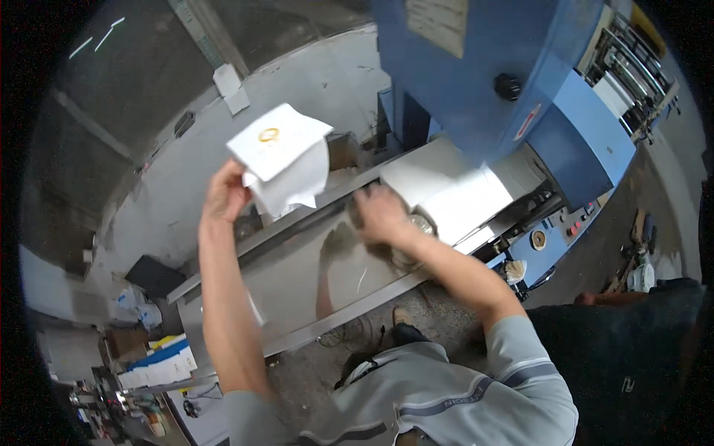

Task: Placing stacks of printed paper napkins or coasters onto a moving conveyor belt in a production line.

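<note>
My left hand [227,192] is raised above the far side of a long metal tray [297,275]. Its fingers pinch the edge of a few white paper pieces [279,141], the top one bearing a small gold-coloured mark. The papers are held up and spread slightly apart. My right hand [383,214] is low over the tray, near its far rail, smeared by motion, so its fingers are unclear. Beside that wrist is a round, light-coloured object [422,224], partly hidden by the arm. White sheets [465,197] lie on the bed to the right of this hand.
A tall blue machine [476,89] stands behind the tray, its control panel [573,227] at the right with a tape roll [538,239]. Someone in dark clothing [617,357] is at the lower right. A dark box [155,276] sits beyond the tray's left end.
</note>
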The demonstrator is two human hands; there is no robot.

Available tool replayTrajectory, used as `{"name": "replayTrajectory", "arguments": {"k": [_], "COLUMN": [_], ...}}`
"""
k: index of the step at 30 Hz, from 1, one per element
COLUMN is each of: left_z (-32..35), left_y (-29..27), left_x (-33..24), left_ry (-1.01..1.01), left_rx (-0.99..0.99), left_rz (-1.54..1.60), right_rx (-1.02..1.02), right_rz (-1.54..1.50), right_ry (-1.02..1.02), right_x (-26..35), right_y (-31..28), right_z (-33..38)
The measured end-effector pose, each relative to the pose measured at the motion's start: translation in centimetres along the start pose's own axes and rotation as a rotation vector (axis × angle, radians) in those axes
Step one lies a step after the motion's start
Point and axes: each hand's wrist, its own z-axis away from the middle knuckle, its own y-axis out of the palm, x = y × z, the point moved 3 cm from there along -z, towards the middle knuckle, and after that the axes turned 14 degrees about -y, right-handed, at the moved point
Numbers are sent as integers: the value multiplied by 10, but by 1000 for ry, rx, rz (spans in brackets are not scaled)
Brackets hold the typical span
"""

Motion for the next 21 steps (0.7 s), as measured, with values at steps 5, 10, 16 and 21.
{"name": "replayTrajectory", "arguments": {"k": [5, 10, 16, 21], "left_z": [117, 284, 422, 516], "left_y": [-119, -324, -388, -551], "left_x": [-3, 64, 99, 162], "left_ry": [335, 368, 312, 272], "left_rx": [-313, -239, -349, -633], "left_rz": [34, -125, 159, 309], "right_rx": [-341, -60, 33, -170], "right_rz": [377, 25, 248, -75], "right_ry": [37, 30, 218, 62], "right_x": [-30, 78, 57, 166], "right_y": [-10, 36, 131, 114], "right_z": [15, 38, 60, 40]}}
